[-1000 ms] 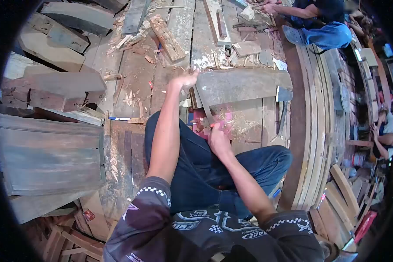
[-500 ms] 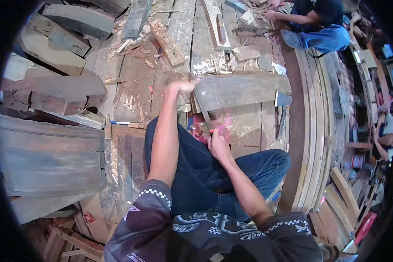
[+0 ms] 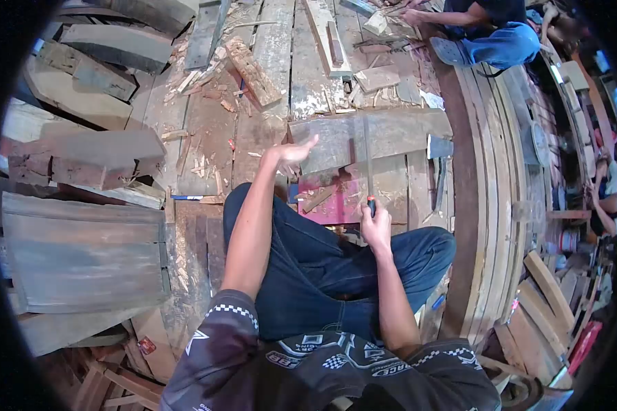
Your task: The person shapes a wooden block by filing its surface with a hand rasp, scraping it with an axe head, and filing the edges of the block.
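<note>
My right hand [image 3: 376, 227] is closed around the black and orange handle of a long, narrow, flat-bladed tool [image 3: 369, 154]. Its blade points away from me across a grey wooden board [image 3: 397, 130]; whether it is a file or a saw I cannot make out. At the board's left end, my left hand [image 3: 296, 151] is open, fingers stretched out to the right. The board lies crosswise in front of my folded legs. Between it and my legs is a pink sheet [image 3: 332, 214], with a small wood piece [image 3: 320, 198] on it.
A hatchet [image 3: 440, 154] rests at the board's right end. Wood chips and a rough block [image 3: 253, 72] lie beyond. Thick timbers [image 3: 92, 154] are stacked at left, long planks [image 3: 490, 205] run along the right. Another person [image 3: 487, 34] sits at the far right.
My right hand has moved right, swinging the tool away from the board's left end to point forward over the board. The left hand stays near that end, fingers extended.
</note>
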The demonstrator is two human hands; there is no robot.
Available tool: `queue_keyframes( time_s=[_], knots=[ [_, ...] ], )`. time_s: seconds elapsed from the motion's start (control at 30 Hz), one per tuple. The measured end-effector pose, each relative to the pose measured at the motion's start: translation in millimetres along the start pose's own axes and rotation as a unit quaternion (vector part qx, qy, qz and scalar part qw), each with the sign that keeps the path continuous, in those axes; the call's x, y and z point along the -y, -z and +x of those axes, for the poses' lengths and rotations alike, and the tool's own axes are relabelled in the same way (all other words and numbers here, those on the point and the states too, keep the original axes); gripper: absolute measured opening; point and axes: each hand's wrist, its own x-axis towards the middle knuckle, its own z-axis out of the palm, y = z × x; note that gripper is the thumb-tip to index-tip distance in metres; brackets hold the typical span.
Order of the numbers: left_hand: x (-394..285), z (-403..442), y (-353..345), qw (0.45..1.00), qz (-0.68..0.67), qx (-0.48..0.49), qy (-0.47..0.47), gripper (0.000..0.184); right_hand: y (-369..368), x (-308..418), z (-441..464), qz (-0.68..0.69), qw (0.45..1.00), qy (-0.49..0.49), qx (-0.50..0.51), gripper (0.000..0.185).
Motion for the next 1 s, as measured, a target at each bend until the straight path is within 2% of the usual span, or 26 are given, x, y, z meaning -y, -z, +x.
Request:
queue_keyframes(
  time_s=[0.1,0.13,0.17,0.23,0.27,0.3,0.4,0.5,0.53,0.63,0.7,0.73,0.77,0.87,1.0],
  knots=[
    [2,4,-4,0.997,0.016,-0.035,0.07,0.103,7,-2,-3,0.0,0.999,0.034,-0.03,0.03],
    [3,9,-5,0.995,0.053,-0.051,0.062,0.098,7,-3,-3,0.044,0.997,0.052,-0.037,0.029],
    [6,17,-4,0.992,0.092,-0.065,0.051,0.094,9,-8,-2,0.007,0.999,0.041,-0.034,0.028],
    [17,36,2,0.98,0.171,-0.097,0.03,0.09,16,1,-7,0.047,0.997,0.05,-0.046,0.028],
    [29,37,-4,0.961,0.211,-0.175,-0.023,0.082,19,1,-6,0.04,0.997,0.048,-0.036,0.027],
    [38,36,-11,0.932,0.25,-0.249,-0.079,0.074,15,-5,-4,0.054,0.992,0.09,-0.065,0.028],
    [29,20,-14,0.95,0.231,-0.203,-0.047,0.075,20,5,-5,0.048,0.997,0.046,-0.043,0.031],
    [35,19,-19,0.936,0.243,-0.234,-0.101,0.078,26,19,-12,0.066,0.996,0.04,-0.05,0.031],
    [31,16,-19,0.941,0.251,-0.21,-0.082,0.076,17,13,-9,0.047,0.989,0.093,-0.104,0.033],
    [30,18,-31,0.947,0.223,-0.188,-0.135,0.073,19,16,-9,0.034,0.995,0.075,-0.058,0.033],
    [48,50,-33,0.942,0.268,-0.167,-0.118,0.072,19,19,-9,0.041,0.997,0.059,-0.027,0.032],
    [36,48,-37,0.952,0.237,-0.152,-0.12,0.068,18,18,-6,0.037,0.995,0.082,-0.032,0.031],
    [28,41,-39,0.962,0.204,-0.135,-0.122,0.064,14,15,-8,0.031,0.994,0.101,-0.034,0.031],
    [16,43,-16,0.952,0.281,0.017,-0.118,0.055,8,7,-7,0.0,0.993,0.117,-0.016,0.032],
    [28,59,13,0.951,0.234,-0.162,-0.12,0.048,7,15,-17,-0.101,0.985,0.114,0.084,0.033]
  ],
)
